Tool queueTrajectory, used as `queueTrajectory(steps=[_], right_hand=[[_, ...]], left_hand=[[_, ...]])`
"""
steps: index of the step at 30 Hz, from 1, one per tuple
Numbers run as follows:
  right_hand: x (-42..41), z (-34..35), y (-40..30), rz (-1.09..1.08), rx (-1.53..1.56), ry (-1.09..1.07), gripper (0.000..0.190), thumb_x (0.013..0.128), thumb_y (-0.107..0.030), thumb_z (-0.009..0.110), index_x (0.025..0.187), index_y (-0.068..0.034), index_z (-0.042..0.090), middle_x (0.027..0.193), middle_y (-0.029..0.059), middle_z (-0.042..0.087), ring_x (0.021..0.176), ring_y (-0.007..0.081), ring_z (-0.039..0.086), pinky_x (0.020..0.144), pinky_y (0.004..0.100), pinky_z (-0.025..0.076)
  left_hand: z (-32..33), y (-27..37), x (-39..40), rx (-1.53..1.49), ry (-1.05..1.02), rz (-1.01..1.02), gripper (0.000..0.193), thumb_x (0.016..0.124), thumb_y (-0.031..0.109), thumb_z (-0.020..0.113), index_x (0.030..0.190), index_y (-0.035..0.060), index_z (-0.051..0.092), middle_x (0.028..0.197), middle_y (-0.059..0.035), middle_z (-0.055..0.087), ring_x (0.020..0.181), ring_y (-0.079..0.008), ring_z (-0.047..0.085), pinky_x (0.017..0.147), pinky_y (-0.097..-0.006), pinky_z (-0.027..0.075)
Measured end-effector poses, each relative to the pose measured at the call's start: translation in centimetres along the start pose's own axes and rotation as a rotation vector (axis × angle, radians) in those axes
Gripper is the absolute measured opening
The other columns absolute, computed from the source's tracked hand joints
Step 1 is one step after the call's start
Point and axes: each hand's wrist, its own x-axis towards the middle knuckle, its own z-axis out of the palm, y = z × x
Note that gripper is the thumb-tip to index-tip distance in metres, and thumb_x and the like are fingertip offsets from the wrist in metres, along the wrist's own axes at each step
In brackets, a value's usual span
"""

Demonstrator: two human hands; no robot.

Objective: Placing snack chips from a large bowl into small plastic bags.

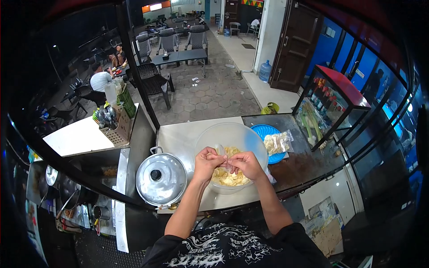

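Note:
My left hand [210, 161] and my right hand [246, 163] meet above a large translucent plastic tub [221, 132]. Between their fingertips they pinch a small clear plastic bag [220, 149]; whether anything is in it, I cannot tell. Pale yellow chips or crackers [231, 178] lie in the bottom of the tub, partly covered by my hands. Right of the tub, a filled clear packet of chips [277, 143] rests on a blue plastic plate [264, 128].
A lidded aluminium pot [161, 179] stands close by my left forearm. Farther left, a perforated cutlery basket [115, 127] sits on a white ledge. A glass display case with a red top [348, 87] is at the right. Dark frame posts [139, 77] border the counter; seated people are beyond.

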Motion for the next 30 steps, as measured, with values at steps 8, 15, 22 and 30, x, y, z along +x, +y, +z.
queueTrajectory(steps=[8,15,22,30], right_hand=[[0.9,0.8,0.5,-0.206,-0.270,0.142,0.022,0.088,-0.014,0.051,0.075,0.002,0.058,0.059,0.0047,0.054,0.052,0.0084,0.048,0.049,0.0273,0.038],[2.4,-0.7,0.2,-0.257,-0.542,0.199,0.020,0.084,-0.012,0.051,0.069,0.002,0.053,0.057,0.0192,0.055,0.049,0.0326,0.054,0.048,0.0392,0.041],[3.2,-1.6,0.6,-0.278,-0.625,0.494,0.013,0.080,-0.005,0.053,0.069,0.000,0.053,0.056,0.0192,0.052,0.052,0.0354,0.056,0.050,0.0397,0.043],[3.6,-5.6,-0.3,-0.429,-0.905,0.189,0.024,0.072,-0.003,0.060,0.093,-0.011,0.070,0.079,0.0103,0.063,0.071,0.0320,0.062,0.063,0.0385,0.050]], left_hand=[[0.4,-1.1,1.0,0.827,-0.074,0.243,0.027,0.089,0.014,0.053,0.071,-0.0055,0.057,0.059,-0.0157,0.058,0.051,-0.0172,0.052,0.050,-0.0343,0.040],[3.5,-1.8,2.2,0.998,0.106,0.393,0.026,0.088,0.013,0.050,0.069,-0.0049,0.052,0.060,-0.0241,0.054,0.051,-0.0372,0.054,0.050,-0.0406,0.041],[4.8,-2.7,4.3,1.081,0.306,0.370,0.026,0.086,0.014,0.052,0.068,-0.0051,0.053,0.058,-0.0242,0.054,0.053,-0.0403,0.055,0.051,-0.0433,0.043],[4.3,-1.0,4.7,1.137,0.106,0.193,0.031,0.082,0.022,0.056,0.069,-0.0059,0.059,0.055,-0.0206,0.053,0.051,-0.0343,0.056,0.055,-0.0410,0.045]])
